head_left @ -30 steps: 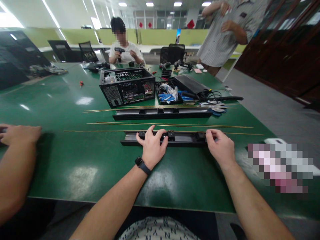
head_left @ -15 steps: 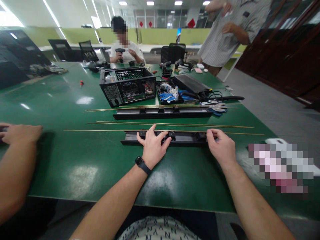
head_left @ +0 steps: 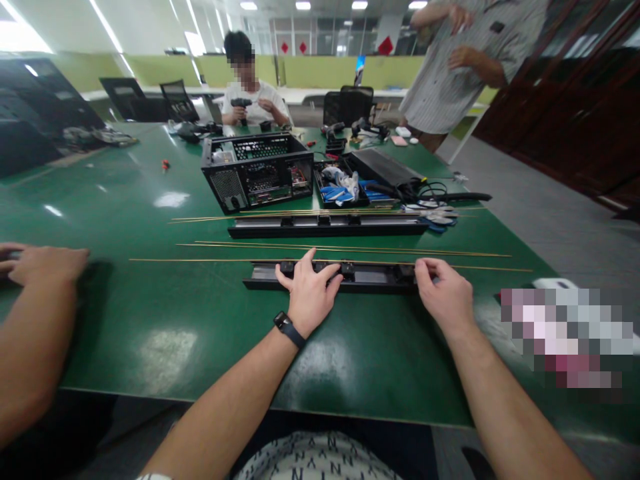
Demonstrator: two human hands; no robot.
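My left hand [head_left: 314, 293], wearing a dark watch, rests with fingers spread over a black channel-shaped rail [head_left: 377, 287] on the green table. Black blocks [head_left: 404, 273] sit in the rail's channel, some partly covered by my fingers. Along the rail's far edge runs a thin brass-coloured rod [head_left: 215, 261], sticking out past both ends. At the rail's right end my right hand [head_left: 446, 293] is closed in a pinch on this rod; its fingertips hide the exact contact. Two or so similar rods [head_left: 465, 254] lie just beyond.
Farther back lie a second black rail [head_left: 325, 232] with rods, an open computer case [head_left: 257, 173] and a tray with gloves [head_left: 340, 187]. Another person's hand [head_left: 47, 265] rests at left. Across the table a person [head_left: 255, 103] holds a drill; another stands at right.
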